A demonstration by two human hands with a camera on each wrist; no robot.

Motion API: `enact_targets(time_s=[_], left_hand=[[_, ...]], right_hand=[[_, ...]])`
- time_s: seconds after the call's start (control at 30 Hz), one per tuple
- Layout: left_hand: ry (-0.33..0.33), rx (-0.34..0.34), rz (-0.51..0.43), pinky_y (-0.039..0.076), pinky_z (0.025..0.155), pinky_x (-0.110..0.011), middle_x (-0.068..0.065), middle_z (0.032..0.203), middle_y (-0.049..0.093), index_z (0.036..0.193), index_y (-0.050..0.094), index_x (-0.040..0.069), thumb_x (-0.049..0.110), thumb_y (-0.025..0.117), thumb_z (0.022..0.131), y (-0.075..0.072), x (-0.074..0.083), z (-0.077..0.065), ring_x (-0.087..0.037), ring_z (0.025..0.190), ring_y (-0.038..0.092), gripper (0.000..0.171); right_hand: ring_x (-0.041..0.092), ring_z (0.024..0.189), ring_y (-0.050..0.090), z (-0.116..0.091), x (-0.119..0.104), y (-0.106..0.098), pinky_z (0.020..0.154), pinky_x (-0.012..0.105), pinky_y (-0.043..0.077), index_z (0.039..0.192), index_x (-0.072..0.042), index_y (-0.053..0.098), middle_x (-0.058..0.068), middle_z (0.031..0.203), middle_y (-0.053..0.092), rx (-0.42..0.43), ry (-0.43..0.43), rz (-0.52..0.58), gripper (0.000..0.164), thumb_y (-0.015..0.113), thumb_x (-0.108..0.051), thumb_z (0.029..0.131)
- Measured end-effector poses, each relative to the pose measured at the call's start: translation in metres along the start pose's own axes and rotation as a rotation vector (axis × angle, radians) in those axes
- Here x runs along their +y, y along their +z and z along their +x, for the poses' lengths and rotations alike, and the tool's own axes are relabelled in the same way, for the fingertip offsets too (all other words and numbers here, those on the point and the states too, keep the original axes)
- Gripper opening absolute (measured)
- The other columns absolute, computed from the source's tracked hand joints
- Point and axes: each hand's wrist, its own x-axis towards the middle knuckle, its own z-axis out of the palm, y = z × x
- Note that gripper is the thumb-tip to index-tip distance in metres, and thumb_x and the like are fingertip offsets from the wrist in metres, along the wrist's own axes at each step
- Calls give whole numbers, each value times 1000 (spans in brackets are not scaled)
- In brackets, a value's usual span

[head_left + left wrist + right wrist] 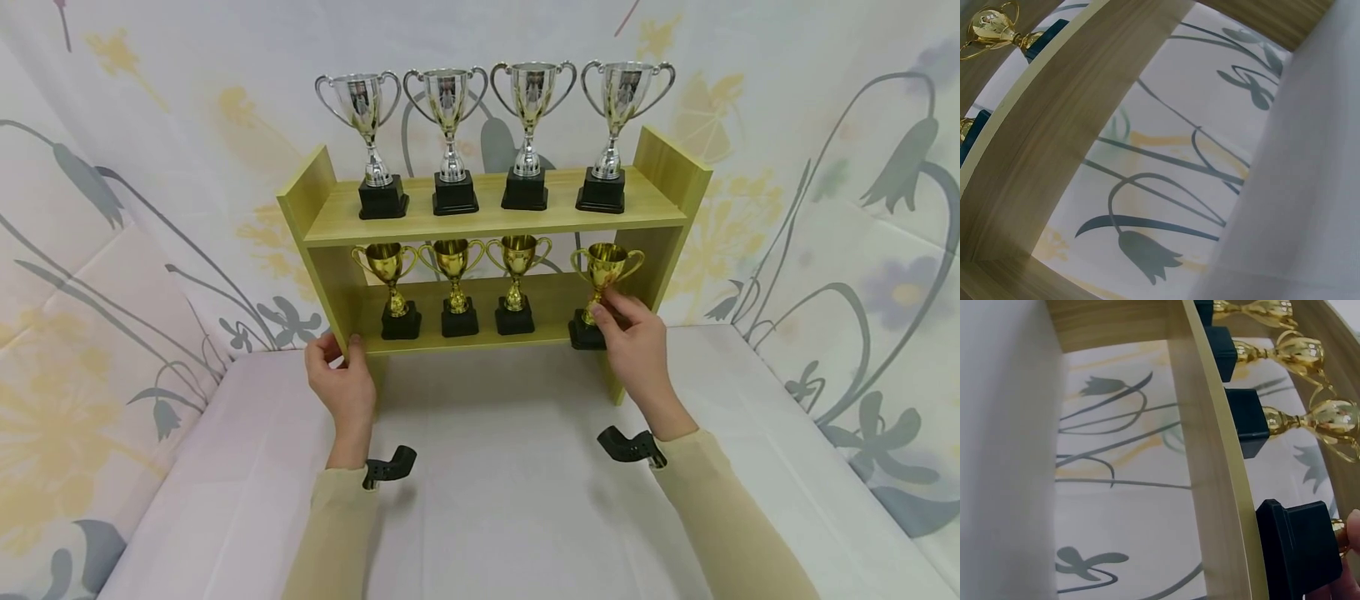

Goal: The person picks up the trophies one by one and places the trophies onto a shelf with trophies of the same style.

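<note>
My right hand [636, 342] pinches the stem of a gold trophy cup [604, 265] at the right end of the lower shelf board. In the head view its black base [585, 332] overlaps the board's front edge; the right wrist view shows that base [1300, 547] right at the edge. With thumb in front and fingers outside, my left hand [341, 390] grips the left side panel of the wooden shelf [318, 275]. Three more gold trophies [453, 260] stand upright on the lower board, left of the held one. The left wrist view leaves my left hand out.
Several silver trophies [528, 92] on black bases stand in a row along the upper board [495, 223]. The shelf stands on a white-covered table [487, 483], against a floral cloth backdrop [150, 208]. Black wrist mounts [390, 464] stick out from both cuffs.
</note>
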Motion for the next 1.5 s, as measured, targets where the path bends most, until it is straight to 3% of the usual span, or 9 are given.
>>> enact_targets(time_s=[0.2,0.4,0.63,0.87,1.1,1.37,1.5], left_hand=[[-1,8,-11,44,72,-21,2,95,49,108,56,-14,-1,62,93,1,-2,0,-12,88,48,21],[10,6,-8,45,73,-21,-3,97,50,110,56,-14,-1,62,94,1,-1,0,-13,89,48,21],[13,7,-9,44,73,-22,0,96,50,109,56,-14,-1,62,94,0,-1,0,-11,89,48,21],[15,8,-9,45,72,-22,2,94,49,109,56,-14,-2,62,93,-1,-1,0,-12,87,49,21],[15,11,22,46,73,-22,0,98,53,112,58,-6,8,65,95,2,-39,10,-10,90,49,23],[14,22,32,45,73,-24,-7,99,53,112,57,-10,2,62,94,4,-42,11,-11,89,48,22],[4,21,40,45,73,-24,-7,99,53,112,57,-8,3,63,95,3,-41,11,-10,89,48,22]], right_hand=[[24,99,63,3,0,2,76,10,47,130,3,62,20,117,66,-3,8,-4,36,67,-8,95],[25,99,63,6,1,2,75,10,46,131,2,61,20,117,66,-23,25,-11,38,66,-10,96],[29,102,64,10,0,4,74,8,46,131,3,60,21,119,65,-34,42,-39,38,66,-10,96],[30,100,66,12,0,9,72,8,46,128,4,63,21,116,68,7,50,-28,36,67,-7,94],[29,99,68,13,0,13,71,9,48,123,3,68,18,114,70,68,64,-14,32,70,-7,92],[5,85,67,11,4,19,73,13,51,117,-1,73,13,108,73,154,30,9,29,75,-10,90],[10,86,69,11,4,21,72,12,50,116,-1,73,14,107,73,166,18,0,29,75,-10,89]])
